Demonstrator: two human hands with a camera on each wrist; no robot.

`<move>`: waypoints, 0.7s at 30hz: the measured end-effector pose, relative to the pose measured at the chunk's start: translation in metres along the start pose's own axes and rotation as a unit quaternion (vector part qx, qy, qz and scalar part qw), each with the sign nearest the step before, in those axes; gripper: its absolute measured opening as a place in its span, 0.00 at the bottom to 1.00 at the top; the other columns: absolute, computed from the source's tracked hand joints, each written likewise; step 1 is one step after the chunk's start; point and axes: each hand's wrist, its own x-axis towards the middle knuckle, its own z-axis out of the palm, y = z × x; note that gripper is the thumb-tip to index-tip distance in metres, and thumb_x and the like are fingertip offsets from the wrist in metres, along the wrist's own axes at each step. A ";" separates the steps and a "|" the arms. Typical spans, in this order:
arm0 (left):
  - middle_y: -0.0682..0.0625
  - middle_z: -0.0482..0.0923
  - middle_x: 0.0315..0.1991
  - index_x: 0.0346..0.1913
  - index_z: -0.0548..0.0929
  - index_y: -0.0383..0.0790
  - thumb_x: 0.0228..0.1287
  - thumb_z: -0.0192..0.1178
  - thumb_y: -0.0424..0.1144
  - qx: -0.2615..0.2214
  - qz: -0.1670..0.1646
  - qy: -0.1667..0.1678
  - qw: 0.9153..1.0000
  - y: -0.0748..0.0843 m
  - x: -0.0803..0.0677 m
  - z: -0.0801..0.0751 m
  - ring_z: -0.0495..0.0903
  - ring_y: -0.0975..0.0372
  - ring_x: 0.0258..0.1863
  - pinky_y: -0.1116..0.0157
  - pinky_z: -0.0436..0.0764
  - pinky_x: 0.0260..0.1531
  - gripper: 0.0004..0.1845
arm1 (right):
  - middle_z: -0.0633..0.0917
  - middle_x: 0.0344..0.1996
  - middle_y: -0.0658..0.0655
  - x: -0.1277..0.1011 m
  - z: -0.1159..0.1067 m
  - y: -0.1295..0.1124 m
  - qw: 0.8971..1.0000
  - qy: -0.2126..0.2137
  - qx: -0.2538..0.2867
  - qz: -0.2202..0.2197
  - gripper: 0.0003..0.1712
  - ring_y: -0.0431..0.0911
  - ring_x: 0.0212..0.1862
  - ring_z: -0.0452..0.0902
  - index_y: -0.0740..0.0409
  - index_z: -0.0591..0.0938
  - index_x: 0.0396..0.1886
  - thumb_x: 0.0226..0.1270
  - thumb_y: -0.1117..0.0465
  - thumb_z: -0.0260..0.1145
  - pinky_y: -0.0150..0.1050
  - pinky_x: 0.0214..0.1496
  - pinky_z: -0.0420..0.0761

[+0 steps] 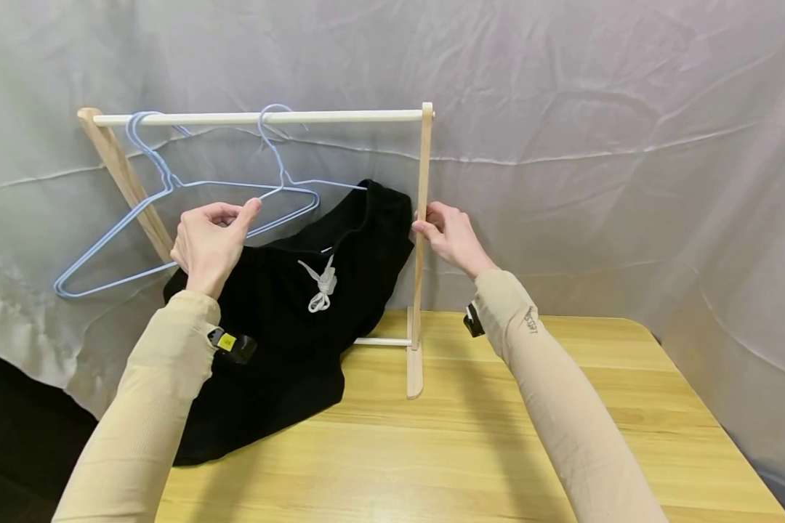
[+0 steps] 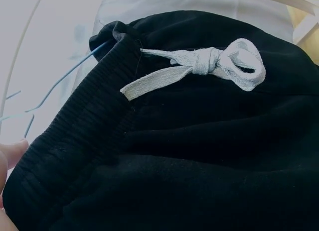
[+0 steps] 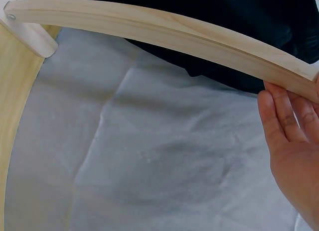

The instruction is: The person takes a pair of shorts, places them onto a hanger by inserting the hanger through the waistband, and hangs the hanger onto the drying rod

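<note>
A pair of black shorts (image 1: 288, 327) with a white drawstring (image 1: 323, 287) hangs slanted in front of the rack. The left hand (image 1: 209, 243) pinches the left end of its waistband (image 2: 75, 126). One blue hanger (image 1: 278, 156) is hooked on the rail, and its right arm runs into the waistband's far right end. Its left arm passes by the left thumb. At the right, the right hand (image 1: 451, 232) grips the wooden upright (image 1: 424, 167) of the rack, thumb in front and fingers (image 3: 281, 111) behind, close beside the shorts' right edge.
More blue hangers (image 1: 114, 236) hang together at the left of the white rail (image 1: 340, 116). The rack's foot (image 1: 415, 370) stands on the wooden table (image 1: 497, 436). A grey cloth (image 1: 595, 181) covers the wall behind and the right side.
</note>
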 end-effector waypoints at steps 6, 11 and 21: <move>0.81 0.64 0.14 0.36 0.91 0.46 0.55 0.64 0.71 0.001 0.009 -0.001 1.000 -0.002 -0.001 0.002 0.70 0.68 0.30 0.61 0.61 0.38 0.30 | 0.88 0.46 0.68 -0.001 0.000 0.001 1.000 0.000 -0.002 0.001 0.13 0.59 0.49 0.87 0.69 0.80 0.50 0.75 0.62 0.62 0.52 0.56 0.81; 0.82 0.63 0.13 0.36 0.90 0.44 0.56 0.64 0.70 0.001 0.011 -0.004 1.000 -0.004 -0.001 0.003 0.69 0.70 0.29 0.62 0.62 0.39 0.30 | 0.88 0.46 0.68 -0.002 -0.002 0.002 1.000 0.002 -0.003 0.001 0.14 0.59 0.49 0.87 0.69 0.80 0.51 0.75 0.62 0.62 0.52 0.56 0.81; 0.81 0.64 0.13 0.36 0.90 0.45 0.57 0.64 0.70 0.002 0.015 -0.012 1.000 -0.004 -0.001 0.004 0.69 0.69 0.28 0.62 0.61 0.40 0.29 | 0.89 0.45 0.67 -0.004 -0.003 0.002 1.000 0.009 0.000 0.004 0.14 0.58 0.48 0.87 0.68 0.81 0.51 0.74 0.61 0.63 0.51 0.55 0.81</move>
